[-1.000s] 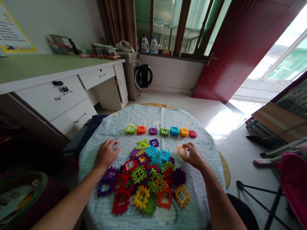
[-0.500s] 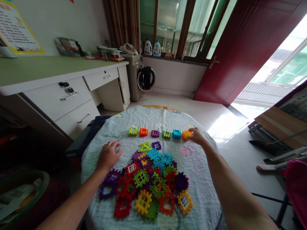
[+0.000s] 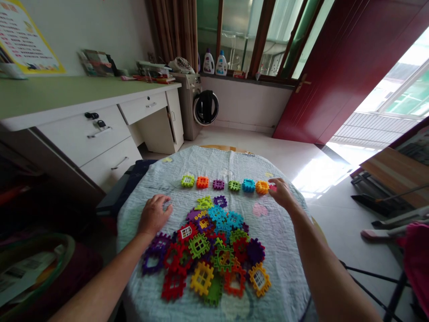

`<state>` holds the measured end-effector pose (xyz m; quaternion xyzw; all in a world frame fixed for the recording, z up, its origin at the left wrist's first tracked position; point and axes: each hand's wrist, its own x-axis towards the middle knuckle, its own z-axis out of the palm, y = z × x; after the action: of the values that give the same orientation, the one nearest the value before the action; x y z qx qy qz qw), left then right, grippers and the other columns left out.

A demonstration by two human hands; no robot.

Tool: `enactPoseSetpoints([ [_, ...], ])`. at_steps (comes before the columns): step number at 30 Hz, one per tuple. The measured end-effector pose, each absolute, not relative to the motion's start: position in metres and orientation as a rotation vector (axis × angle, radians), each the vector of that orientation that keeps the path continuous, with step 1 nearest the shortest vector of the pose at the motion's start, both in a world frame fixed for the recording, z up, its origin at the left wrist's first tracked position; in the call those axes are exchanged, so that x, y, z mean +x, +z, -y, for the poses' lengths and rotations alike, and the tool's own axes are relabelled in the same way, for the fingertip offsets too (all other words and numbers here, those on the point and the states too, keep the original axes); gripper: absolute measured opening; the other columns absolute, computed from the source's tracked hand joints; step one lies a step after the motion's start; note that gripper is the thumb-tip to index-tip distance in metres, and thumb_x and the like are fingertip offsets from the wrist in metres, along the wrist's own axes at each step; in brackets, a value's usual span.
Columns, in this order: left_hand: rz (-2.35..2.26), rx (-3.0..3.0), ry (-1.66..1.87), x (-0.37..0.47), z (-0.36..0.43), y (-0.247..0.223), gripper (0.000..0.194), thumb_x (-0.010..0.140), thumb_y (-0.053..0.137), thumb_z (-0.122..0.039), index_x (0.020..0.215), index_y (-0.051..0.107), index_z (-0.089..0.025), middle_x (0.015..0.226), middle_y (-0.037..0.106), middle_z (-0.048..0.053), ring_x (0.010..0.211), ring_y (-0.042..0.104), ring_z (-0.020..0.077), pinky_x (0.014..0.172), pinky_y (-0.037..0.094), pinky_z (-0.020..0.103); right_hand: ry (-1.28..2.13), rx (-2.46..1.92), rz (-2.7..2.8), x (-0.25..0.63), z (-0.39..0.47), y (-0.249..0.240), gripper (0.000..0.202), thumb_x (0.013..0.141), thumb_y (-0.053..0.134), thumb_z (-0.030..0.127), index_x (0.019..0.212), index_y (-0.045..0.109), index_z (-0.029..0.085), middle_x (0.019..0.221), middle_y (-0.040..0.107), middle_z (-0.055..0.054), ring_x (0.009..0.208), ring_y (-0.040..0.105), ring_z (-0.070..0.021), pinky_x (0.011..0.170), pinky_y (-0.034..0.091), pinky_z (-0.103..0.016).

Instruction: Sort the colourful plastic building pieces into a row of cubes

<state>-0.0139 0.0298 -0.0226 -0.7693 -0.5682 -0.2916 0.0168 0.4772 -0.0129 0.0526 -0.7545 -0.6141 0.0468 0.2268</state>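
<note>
Across the far part of the cloth-covered table (image 3: 278, 259) runs a row of block pieces: lime (image 3: 187, 180), orange (image 3: 202, 182), purple (image 3: 218, 184), green (image 3: 234, 185), blue (image 3: 248, 185) and yellow-orange (image 3: 262, 187). My right hand (image 3: 280, 191) is just right of the yellow-orange piece, fingers apart, holding nothing; a pink patch shows under its fingertips. My left hand (image 3: 156, 214) rests on the cloth left of a heap of loose pieces, among them a green one (image 3: 199, 245) and a yellow one (image 3: 202, 277). Its fingers are slightly spread and empty.
A long desk (image 3: 80, 96) with drawers stands at the left, a washing machine (image 3: 191, 107) beyond it. The red door (image 3: 318, 76) is at the back right. A round bin (image 3: 63, 264) sits at the lower left, a dark box (image 3: 124, 188) beside the table.
My right hand has let go of the yellow-orange piece and moved slightly right of it. The view has shifted a little. My left hand stays in place on the cloth.
</note>
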Motion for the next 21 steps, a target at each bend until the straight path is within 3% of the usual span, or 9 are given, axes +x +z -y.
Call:
enactPoseSetpoints([
  [3,1.759,-2.390,-0.900,-0.014,-0.030,-0.024,0.023,0.081,0.051,-0.031,0.095,0.063,-0.017,0.101,0.064,0.011,0.101,0.059,0.0290,0.094,0.046,0.041,0.201,-1.995,1.579,0.464,0.045,0.060,0.022,0.071,0.045,0.019,0.076,0.066,0.022,0.080,0.067,-0.003,0.078,0.060,-0.0183,0.076,0.044,-0.030],
  [6,1.754,-2.390,-0.898,-0.015,-0.030,-0.024,0.024,0.080,0.051,-0.031,0.095,0.064,-0.016,0.101,0.064,0.012,0.101,0.059,0.0291,0.094,0.046,0.041,0.316,-1.993,1.596,0.448,0.075,0.061,0.018,0.067,0.042,0.020,0.060,0.058,0.022,0.057,0.057,0.000,0.061,0.053,-0.0160,0.066,0.040,-0.028],
  [12,1.772,-2.379,-0.899,-0.014,-0.030,-0.022,0.023,0.080,0.051,-0.030,0.094,0.064,-0.017,0.101,0.065,0.012,0.099,0.060,0.0290,0.094,0.047,0.042,0.530,-1.982,1.692,0.425,0.103,0.046,0.016,0.071,0.041,0.027,0.059,0.050,0.021,0.055,0.050,0.002,0.055,0.045,-0.0130,0.057,0.033,-0.026],
  [15,1.799,-2.372,-0.886,-0.012,-0.028,-0.020,0.023,0.079,0.051,-0.029,0.093,0.064,-0.017,0.101,0.065,0.012,0.098,0.060,0.0288,0.092,0.048,0.042,0.597,-2.027,1.747,0.419,0.102,0.037,0.025,0.077,0.044,0.038,0.058,0.046,0.021,0.054,0.047,0.002,0.053,0.042,-0.0121,0.054,0.029,-0.026],
  [18,1.817,-2.369,-0.885,-0.011,-0.027,-0.019,0.023,0.079,0.051,-0.029,0.093,0.064,-0.017,0.102,0.065,0.012,0.098,0.060,0.0289,0.093,0.047,0.043,0.589,-2.034,1.807,0.417,0.098,0.028,0.033,0.081,0.043,0.044,0.059,0.045,0.021,0.056,0.051,0.001,0.055,0.045,-0.0126,0.056,0.030,-0.026],
  [21,1.818,-2.372,-0.896,-0.011,-0.028,-0.020,0.022,0.079,0.051,-0.029,0.093,0.064,-0.017,0.103,0.065,0.012,0.099,0.059,0.0291,0.094,0.047,0.043,0.564,-2.040,1.829,0.419,0.094,0.020,0.031,0.085,0.039,0.041,0.063,0.049,0.021,0.063,0.058,-0.001,0.061,0.050,-0.0145,0.060,0.033,-0.027],
])
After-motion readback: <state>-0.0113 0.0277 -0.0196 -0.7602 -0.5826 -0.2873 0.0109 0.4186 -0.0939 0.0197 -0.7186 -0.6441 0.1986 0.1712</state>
